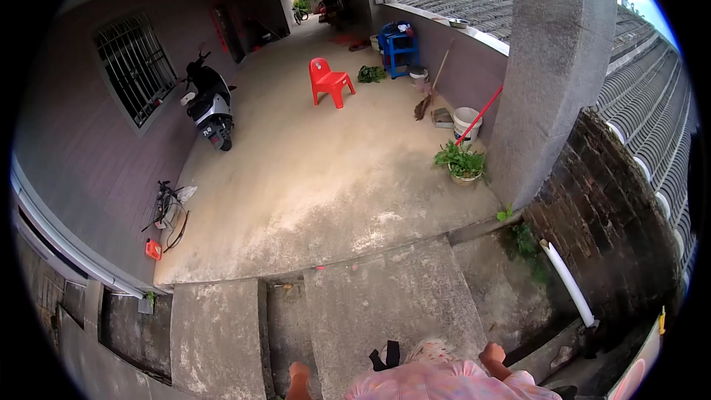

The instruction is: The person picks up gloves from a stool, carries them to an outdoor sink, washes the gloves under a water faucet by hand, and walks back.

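At the bottom edge, my left hand [299, 372] hangs beside the concrete ramp, its small visible part looking curled, with nothing seen in it. On the other side of my body, my right hand [492, 353] is closed in a loose fist, and no object shows in it. Between the two hands are my pink patterned top [444, 381] and a black strap [385, 356]. Beneath me lies the concrete ramp [385, 289], which leads up to the porch floor.
A red plastic chair [329, 83] stands mid-porch. Along the left wall are a scooter [210, 104] and a red jug [153, 250]. To the right stand a potted plant [464, 161], a white bucket [466, 124] and a pillar [552, 67]. A white pipe [569, 283] leans beside the ramp.
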`<state>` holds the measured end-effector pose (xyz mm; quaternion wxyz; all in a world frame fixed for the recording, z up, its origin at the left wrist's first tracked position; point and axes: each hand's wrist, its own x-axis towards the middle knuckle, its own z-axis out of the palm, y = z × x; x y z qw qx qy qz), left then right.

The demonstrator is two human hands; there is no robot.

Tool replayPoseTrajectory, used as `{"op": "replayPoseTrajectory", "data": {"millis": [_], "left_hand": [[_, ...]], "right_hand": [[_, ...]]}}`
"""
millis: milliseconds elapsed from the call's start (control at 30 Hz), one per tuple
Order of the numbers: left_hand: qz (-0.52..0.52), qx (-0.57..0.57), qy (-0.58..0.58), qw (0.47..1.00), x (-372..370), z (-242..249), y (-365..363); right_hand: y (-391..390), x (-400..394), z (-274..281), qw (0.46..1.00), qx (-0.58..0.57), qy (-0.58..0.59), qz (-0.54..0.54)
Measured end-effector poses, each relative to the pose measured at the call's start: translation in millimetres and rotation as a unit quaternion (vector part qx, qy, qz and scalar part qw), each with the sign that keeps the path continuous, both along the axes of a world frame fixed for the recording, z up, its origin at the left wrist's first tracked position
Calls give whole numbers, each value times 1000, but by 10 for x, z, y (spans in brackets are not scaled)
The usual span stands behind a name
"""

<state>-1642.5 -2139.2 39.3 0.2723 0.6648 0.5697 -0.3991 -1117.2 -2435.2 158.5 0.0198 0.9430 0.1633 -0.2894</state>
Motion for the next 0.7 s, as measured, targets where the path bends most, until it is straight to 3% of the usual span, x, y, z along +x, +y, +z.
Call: {"op": "replayPoseTrajectory", "data": {"millis": [33, 67, 100, 133, 167, 267, 333, 400, 433, 467, 500, 533, 567, 600, 633, 700], "left_hand": [[-22, 111, -4, 994, 647, 775, 361], [131, 148, -105, 975, 883, 611, 744], [270, 187, -216, 920, 1122, 458, 1124], [326, 168, -288, 885, 1538, 700, 1396], [257, 184, -333, 888, 1792, 490, 1724], [209, 162, -383, 885, 2668, 731, 2138], [-8, 193, -445, 874, 3041, 861, 2343], [-38, 141, -446, 883, 3135, 821, 2475], [31, 83, -418, 904, 3131, 721, 2539], [102, 20, -379, 919, 2982, 578, 2536], [-98, 101, -393, 909, 2788, 418, 2602], [-300, 44, -364, 881, 2549, 183, 2744], [-364, 7, -311, 878, 2367, 126, 2781], [-252, -38, -233, 938, 2257, 184, 2832], [-111, -58, -161, 979, 2174, 245, 2887], [50, -59, -82, 994, 2129, 338, 3079]], "right_hand": [[133, 11, -40, 1000, 14, 8, -3], [300, 3, -57, 999, 30, 18, -4], [474, -11, 80, 999, 42, 35, 3], [627, 8, 52, 998, 43, 37, 5], [719, 47, -69, 999, 25, 25, 2], [1039, 306, -543, 999, -35, 33, 19], [1234, 647, -1257, 989, -87, 88, 81], [1544, 1076, -1837, 975, -114, 118, 149], [1686, 1297, -2151, 990, -57, 78, 104], [1922, 1480, -2099, 989, -56, 84, 106], [2265, 1731, -2009, 983, -61, 110, 135], [2678, 2024, -1930, 976, -63, 130, 164], [3092, 2206, -1846, 976, -60, 128, 167], [3521, 2344, -1726, 976, -60, 125, 171], [3897, 2457, -1568, 985, 11, 86, 152], [4615, 2556, -1121, 983, 117, 70, 124]]}}
